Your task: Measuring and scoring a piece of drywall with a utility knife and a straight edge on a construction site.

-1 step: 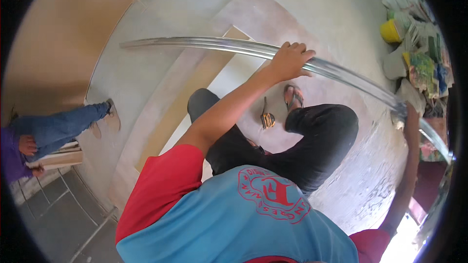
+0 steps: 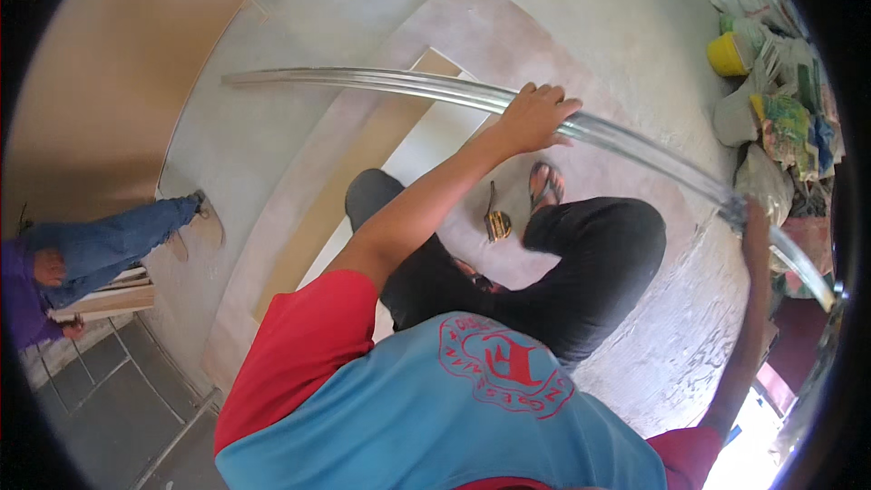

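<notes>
A long, shiny bundle of metal channels [image 2: 408, 83] spans the view from far left to right, bowed by the lens. My left hand [image 2: 539, 118] is wrapped over its middle, knuckles up, closed on it. Farther along to the right, my right hand [image 2: 757, 215] closes round the same bundle, its fingers partly hidden. A dark patch shows on the metal beside that hand; I cannot tell what it is. Below my left hand, a black and yellow tape measure [image 2: 497, 225] lies on the floor between my feet.
A tan and white board [image 2: 313, 245] lies on the floor left of my legs. A person in blue jeans [image 2: 118, 227] is at the far left, near thin metal bars [image 2: 145, 370]. Sacks [image 2: 760, 183] and a yellow bucket [image 2: 728, 55] are heaped at the right.
My right hand and the right part of the metal channels have shifted slightly left and up. The left hand keeps its hold, moving only a little left.
</notes>
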### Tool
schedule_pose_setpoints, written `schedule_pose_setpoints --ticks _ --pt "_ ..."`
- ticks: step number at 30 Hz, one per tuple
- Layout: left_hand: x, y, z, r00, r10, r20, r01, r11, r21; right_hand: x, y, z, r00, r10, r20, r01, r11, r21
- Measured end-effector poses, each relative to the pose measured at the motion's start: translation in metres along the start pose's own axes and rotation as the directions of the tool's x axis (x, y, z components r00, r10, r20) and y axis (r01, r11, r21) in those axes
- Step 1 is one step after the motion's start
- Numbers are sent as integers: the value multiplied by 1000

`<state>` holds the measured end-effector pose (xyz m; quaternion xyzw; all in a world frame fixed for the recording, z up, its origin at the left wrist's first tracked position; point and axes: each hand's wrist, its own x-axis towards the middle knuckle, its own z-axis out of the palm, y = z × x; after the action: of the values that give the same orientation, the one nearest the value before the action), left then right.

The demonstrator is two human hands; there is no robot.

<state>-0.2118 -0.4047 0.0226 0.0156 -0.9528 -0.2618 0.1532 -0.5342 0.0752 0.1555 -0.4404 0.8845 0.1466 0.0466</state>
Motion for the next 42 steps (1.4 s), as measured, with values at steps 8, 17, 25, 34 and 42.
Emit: schedule_pose_setpoints --ticks 8,17,25,34,42 --pt "-32 -75 152 946 -34 321 24 999 36 -31 -119 223 944 189 270 -206 978 37" --pt "-49 -129 194 959 -16 284 -15 994 108 -27 -183 338 924 196 327 -271 941 203" --pt "-89 -181 172 653 -747 -122 756 637 150 -34 -219 351 907 268 326 -356 899 253" --pt "-74 -199 188 569 -822 4 813 563 151 -40 -230 366 916 308 256 -377 880 290" --pt "-66 -207 190 554 -833 9 823 549 147 -31 -241 359 889 362 282 -444 833 331"
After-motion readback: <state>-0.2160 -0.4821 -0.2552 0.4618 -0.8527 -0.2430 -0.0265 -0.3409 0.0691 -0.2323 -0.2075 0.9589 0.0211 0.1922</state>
